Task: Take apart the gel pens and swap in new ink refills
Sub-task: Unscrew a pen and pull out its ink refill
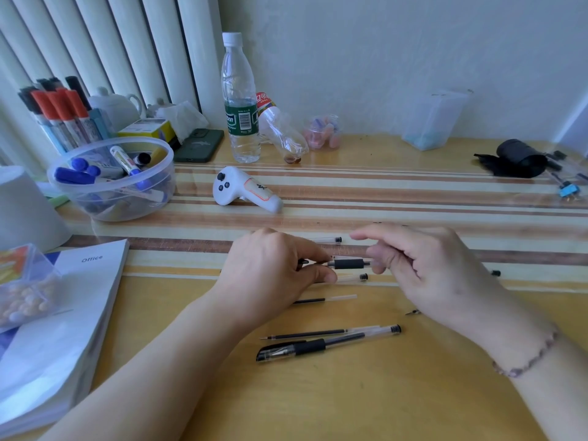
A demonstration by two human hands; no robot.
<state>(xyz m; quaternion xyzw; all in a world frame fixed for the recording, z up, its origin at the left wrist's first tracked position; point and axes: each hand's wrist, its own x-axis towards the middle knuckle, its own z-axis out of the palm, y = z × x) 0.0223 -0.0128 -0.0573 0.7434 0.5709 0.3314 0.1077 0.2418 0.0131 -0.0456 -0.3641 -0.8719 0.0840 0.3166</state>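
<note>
Both hands meet over the middle of the tabletop point(350, 393), sharing one gel pen point(349, 263) between them. The left hand point(273, 268) pinches its tip end with curled fingers; the right hand point(423, 268) curls round the barrel end, forefinger stretched out above. The pen's black grip shows in the gap between the hands.

On the wood around them I count two clear barrels with black end plugs: one point(327, 240) just beyond the hands, one point(353, 277) just under them. Two loose refills lie nearer the person: one point(324, 299) below the left hand, another point(318, 333) touching along a whole capped pen point(324, 345). A small dark tip piece point(413, 312) sits beside the right wrist.

Further back stand one upright water bottle point(239, 100), one bottle on its side point(281, 128), one white controller point(245, 190) and one clear bowl point(111, 198) of markers. A stack of books point(63, 329) lies at the left.
</note>
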